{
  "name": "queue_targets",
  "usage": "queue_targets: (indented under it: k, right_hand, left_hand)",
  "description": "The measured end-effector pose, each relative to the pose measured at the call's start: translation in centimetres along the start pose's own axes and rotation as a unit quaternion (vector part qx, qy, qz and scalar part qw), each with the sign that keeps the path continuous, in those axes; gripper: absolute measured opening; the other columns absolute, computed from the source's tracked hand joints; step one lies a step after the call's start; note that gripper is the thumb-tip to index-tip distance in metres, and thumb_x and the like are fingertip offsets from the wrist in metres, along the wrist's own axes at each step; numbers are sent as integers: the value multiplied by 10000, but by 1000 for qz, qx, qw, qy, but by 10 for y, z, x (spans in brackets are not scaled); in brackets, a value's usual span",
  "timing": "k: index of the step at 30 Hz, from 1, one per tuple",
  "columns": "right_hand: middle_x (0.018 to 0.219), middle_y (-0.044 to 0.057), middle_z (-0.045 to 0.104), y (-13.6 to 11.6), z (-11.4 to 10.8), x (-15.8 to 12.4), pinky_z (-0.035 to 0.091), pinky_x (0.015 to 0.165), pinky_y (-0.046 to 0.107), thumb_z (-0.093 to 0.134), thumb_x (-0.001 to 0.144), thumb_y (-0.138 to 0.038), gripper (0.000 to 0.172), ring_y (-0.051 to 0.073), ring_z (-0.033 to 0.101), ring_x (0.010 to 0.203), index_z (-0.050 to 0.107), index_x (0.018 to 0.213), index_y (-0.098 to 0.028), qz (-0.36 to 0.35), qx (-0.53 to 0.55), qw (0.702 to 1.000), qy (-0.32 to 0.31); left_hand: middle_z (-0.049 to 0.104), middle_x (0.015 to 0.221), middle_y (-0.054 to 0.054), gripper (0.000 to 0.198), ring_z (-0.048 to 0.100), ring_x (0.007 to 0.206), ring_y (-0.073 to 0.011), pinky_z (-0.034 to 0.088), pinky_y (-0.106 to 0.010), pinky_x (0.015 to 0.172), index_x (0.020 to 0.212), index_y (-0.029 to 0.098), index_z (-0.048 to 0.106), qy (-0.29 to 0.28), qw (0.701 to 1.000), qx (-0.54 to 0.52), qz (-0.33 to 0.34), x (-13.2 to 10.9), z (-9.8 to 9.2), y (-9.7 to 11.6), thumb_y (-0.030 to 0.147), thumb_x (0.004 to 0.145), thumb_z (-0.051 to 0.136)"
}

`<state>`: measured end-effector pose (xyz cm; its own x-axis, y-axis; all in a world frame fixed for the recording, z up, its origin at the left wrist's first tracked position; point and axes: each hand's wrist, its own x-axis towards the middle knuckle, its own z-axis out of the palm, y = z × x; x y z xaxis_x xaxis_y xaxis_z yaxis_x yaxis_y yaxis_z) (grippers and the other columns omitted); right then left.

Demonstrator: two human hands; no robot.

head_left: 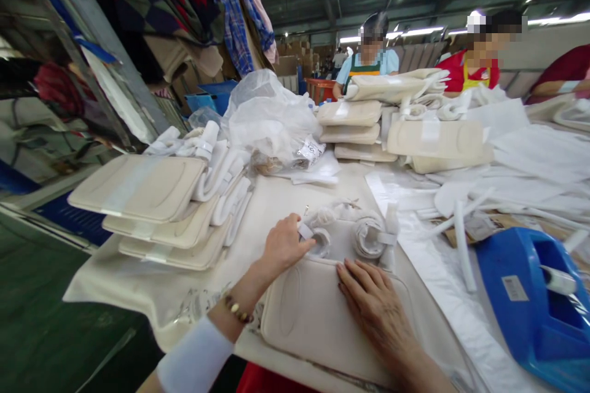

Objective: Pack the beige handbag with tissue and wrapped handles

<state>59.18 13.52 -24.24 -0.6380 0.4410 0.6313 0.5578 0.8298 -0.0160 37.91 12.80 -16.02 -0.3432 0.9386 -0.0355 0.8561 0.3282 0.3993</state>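
Note:
A cream bag panel (318, 313) lies flat at the table's front edge. My right hand (378, 307) rests on its upper right part, fingers stretched out and holding nothing. Two rolled straps wrapped in white stand at the panel's far side, the left roll (320, 242) and the right roll (369, 237). My left hand (286, 245) is at the left roll, its thumb and fingers around a small white wrap there. A beaded bracelet (237, 308) circles my left wrist.
Stacked cream bags (138, 187) stand at the left, more (350, 113) at the back. Crumpled clear plastic (262, 110) lies between them. White sheets (544, 153) and a blue tape dispenser (520, 295) are at the right. Several people are across the table.

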Motion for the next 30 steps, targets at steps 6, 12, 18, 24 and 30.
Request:
queue_targets:
  k: [6, 12, 18, 24, 30]
  right_hand:
    - [1180, 100, 614, -1, -6, -2, 378, 937, 413, 381, 952, -182, 329, 250, 504, 1098, 551, 1231, -143, -3, 4, 1000, 5]
    - [1159, 88, 625, -3, -3, 1, 402, 919, 413, 411, 936, -181, 308, 250, 517, 1073, 572, 1199, -163, 13, 10, 1000, 0]
    - [1140, 97, 635, 0, -4, 0, 419, 917, 436, 394, 927, -159, 316, 255, 525, 1071, 577, 1186, -152, 8, 30, 999, 15]
    - [1068, 148, 614, 12, -28, 0, 478, 835, 419, 434, 920, -256, 273, 254, 545, 1005, 584, 1106, -123, 160, 12, 980, 118]
    - [1150, 105, 631, 12, -11, -21, 436, 917, 395, 357, 876, -106, 405, 239, 545, 1090, 534, 1238, -136, -44, -77, 996, 26]
  left_hand:
    - [668, 990, -145, 344, 635, 929, -251, 445, -271, 716, 1007, 102, 557, -46, 997, 46, -52, 32, 4, 3, 405, 855, 500]
    - [619, 1088, -189, 432, 584, 1032, -295, 449, -344, 805, 1116, 69, 509, 4, 993, 98, -63, 13, -3, 12, 420, 865, 505]
    - [584, 1081, -132, 282, 531, 1012, -233, 438, -379, 888, 1175, 106, 458, 107, 925, 158, 330, -32, 48, 18, 122, 917, 346]
    - [585, 941, -102, 226, 527, 880, -241, 475, -388, 793, 1045, 100, 521, 48, 915, 149, 372, -33, 72, 8, 48, 865, 397]
    - [585, 925, -138, 235, 544, 863, -263, 494, -424, 754, 954, 87, 552, 33, 942, 133, 307, -27, 56, 39, 22, 850, 351]
